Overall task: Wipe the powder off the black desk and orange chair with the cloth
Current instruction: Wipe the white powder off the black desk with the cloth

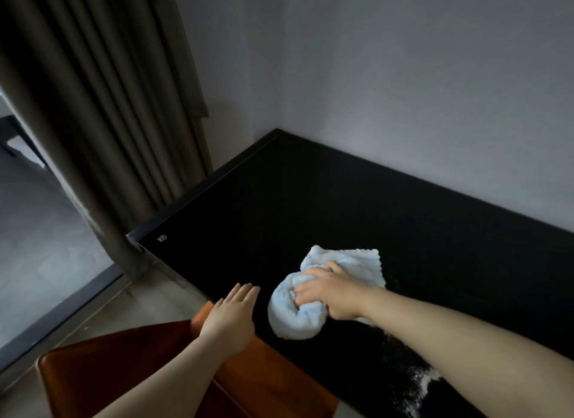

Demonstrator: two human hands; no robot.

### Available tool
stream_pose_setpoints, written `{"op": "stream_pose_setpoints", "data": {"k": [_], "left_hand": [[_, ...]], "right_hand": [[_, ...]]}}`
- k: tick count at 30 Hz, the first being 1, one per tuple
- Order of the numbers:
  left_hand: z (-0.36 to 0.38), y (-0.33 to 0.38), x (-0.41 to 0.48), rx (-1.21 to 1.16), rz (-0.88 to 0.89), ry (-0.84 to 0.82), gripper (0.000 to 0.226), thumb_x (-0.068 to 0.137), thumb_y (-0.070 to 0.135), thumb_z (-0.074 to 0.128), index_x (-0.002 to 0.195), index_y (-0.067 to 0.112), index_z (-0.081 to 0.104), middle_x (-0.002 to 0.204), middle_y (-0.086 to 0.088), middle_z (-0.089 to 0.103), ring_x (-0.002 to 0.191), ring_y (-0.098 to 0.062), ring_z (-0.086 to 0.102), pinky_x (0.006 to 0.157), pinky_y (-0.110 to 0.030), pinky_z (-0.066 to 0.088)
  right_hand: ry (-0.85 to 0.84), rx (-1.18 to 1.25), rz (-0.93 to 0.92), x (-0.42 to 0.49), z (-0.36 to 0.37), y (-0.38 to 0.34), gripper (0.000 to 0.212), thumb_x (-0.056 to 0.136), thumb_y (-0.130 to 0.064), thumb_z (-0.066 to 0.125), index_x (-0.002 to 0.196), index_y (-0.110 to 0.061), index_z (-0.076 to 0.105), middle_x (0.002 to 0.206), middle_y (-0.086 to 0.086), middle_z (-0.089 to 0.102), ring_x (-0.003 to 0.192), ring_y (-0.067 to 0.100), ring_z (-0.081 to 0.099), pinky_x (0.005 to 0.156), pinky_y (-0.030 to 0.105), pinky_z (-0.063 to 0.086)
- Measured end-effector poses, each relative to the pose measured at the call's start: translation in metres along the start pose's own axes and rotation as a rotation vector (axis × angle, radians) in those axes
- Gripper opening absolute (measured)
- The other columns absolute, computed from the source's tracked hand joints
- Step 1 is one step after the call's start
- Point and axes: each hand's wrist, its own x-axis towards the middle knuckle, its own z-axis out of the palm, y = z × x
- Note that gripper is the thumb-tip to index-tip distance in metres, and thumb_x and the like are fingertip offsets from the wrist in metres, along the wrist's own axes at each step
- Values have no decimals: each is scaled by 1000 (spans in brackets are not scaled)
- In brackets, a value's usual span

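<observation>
Right hand (pixel 332 293) bunched tight on pale blue cloth (pixel 298 318), pressing it on black desk (pixel 310 200) near front edge. Left hand (pixel 231 316) flat, fingers spread, empty, just left of cloth above orange chair (pixel 130 371). White powder (pixel 425 383) beside right forearm.
</observation>
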Motion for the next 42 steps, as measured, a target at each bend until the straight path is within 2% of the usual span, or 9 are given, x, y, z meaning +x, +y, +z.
{"op": "stream_pose_setpoints", "data": {"k": [9,14,17,21,25,29,35,38,42], "left_hand": [[35,90,9,25,-19,-86,62,97,22,36,150,26,6,159,5,-3,145,-19,-10,117,-43,4],[42,122,20,-53,-157,-161,60,98,47,30,150,26,9,158,8,-5,145,-24,-10,115,-51,8],[44,132,29,-88,-247,-196,70,91,59,35,150,30,9,158,8,-8,144,-27,-14,114,-57,6],[40,143,44,-94,-270,-295,69,86,65,36,148,40,16,158,0,-11,142,-33,-20,114,-57,0],[41,157,43,-160,-394,-226,78,86,61,43,146,44,-3,156,5,-18,139,-38,-23,112,-63,4],[43,158,43,-156,-400,-221,75,89,58,42,145,47,-6,155,7,-20,140,-38,-23,110,-67,6],[34,150,56,-104,-345,-257,77,85,65,42,146,45,-1,156,-2,-19,142,-40,-12,113,-60,9],[33,153,59,-161,-331,-231,88,74,67,58,143,53,5,156,2,-18,137,-47,-23,110,-65,12],[26,155,59,-142,-305,-223,100,66,57,73,139,60,5,154,8,-21,135,-47,-27,99,-77,15]], "right_hand": [[-10,67,-67,-81,24,44,41,86,-7,47,108,-41,55,135,-22,44,141,8,11,114,33,-8],[-86,16,-77,-131,33,68,34,85,-18,58,107,-44,56,124,-21,47,131,10,26,112,40,17],[-18,266,6,-151,24,74,33,83,-15,62,95,-45,61,110,-20,49,109,11,46,90,35,48],[319,349,-32,-139,-19,89,23,84,-7,56,89,-25,71,98,-13,62,98,8,52,87,27,40],[322,195,313,-100,-43,125,33,91,-25,46,120,-36,55,125,-7,53,116,18,47,97,36,38],[108,182,588,-70,-15,146,58,89,-39,42,143,-36,22,147,-2,24,131,30,27,105,46,30],[146,89,278,-104,29,138,39,88,-25,46,121,-46,47,127,-14,44,115,19,39,91,37,37],[38,209,102,-130,29,125,23,82,-28,54,99,-43,55,106,-19,55,101,12,48,85,32,41],[208,496,285,-123,-14,140,53,64,-28,65,110,-48,49,104,-17,63,96,12,61,84,35,51]]}}
